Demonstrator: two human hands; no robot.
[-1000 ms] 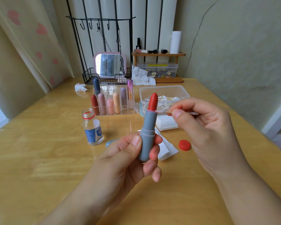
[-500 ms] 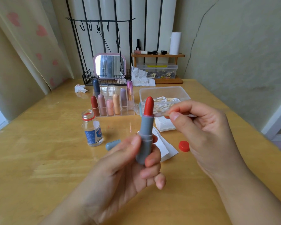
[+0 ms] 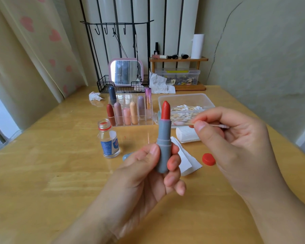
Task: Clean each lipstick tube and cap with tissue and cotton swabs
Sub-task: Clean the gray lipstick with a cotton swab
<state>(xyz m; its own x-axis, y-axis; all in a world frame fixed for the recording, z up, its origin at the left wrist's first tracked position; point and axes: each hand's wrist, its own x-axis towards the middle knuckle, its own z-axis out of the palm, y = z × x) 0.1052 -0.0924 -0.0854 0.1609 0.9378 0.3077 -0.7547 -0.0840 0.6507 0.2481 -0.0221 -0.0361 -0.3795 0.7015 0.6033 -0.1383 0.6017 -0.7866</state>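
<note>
My left hand [image 3: 148, 173] grips a grey-blue lipstick tube [image 3: 163, 143] upright, its red bullet [image 3: 165, 110] wound out and uncapped. My right hand [image 3: 232, 143] pinches a cotton swab [image 3: 183, 123] by its stick; the pink-stained tip points left, just right of the tube's collar, a small gap apart. The tube's blue cap [image 3: 126, 156] lies on the table behind my left hand, mostly hidden. Folded white tissue [image 3: 185, 159] lies under and behind the tube.
A clear organizer [image 3: 130, 111] holds several capped lipsticks. A clear tub of cotton swabs [image 3: 185, 103] stands behind my right hand, a tissue pack [image 3: 187, 135] before it. An open small bottle [image 3: 109, 140] stands left; its red lid [image 3: 208, 159] lies right. Mirror, basket and shelf stand at the back.
My left hand has shifted the tube slightly left and lower. My right hand has brought the swab's tip down and closer to the tube's collar.
</note>
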